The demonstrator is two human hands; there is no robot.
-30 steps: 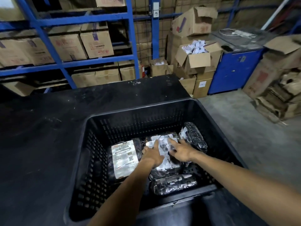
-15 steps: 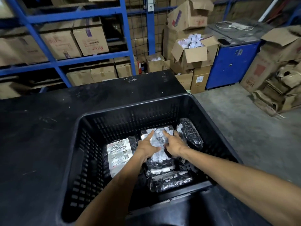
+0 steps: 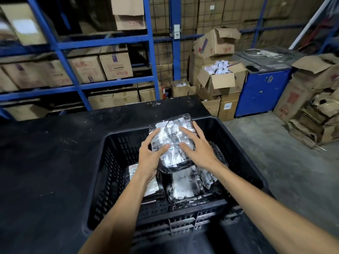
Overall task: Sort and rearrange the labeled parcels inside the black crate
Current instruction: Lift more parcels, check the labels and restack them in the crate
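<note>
Black crate [image 3: 236, 153] on dark table [image 3: 45, 171], near wall closest to camera. On crate floor: labeled parcel [image 3: 153, 187] at left, partly under left forearm; clear-wrapped parcel [image 3: 183, 186] centre; another parcel [image 3: 218, 156] at right behind right wrist.

Above these, wrapped parcel with crumpled labels [image 3: 172, 142] held clear of floor, tilted, top edge above far rim. Left hand [image 3: 149, 156] clasps left edge, thumb on top face. Right hand [image 3: 197, 147] fingers spread flat on top, gripping right side.

Advice: keep both sides supported, slick film likely slips; check label before choosing slot; lower flat, avoid snagging wrap on lattice wall.
</note>
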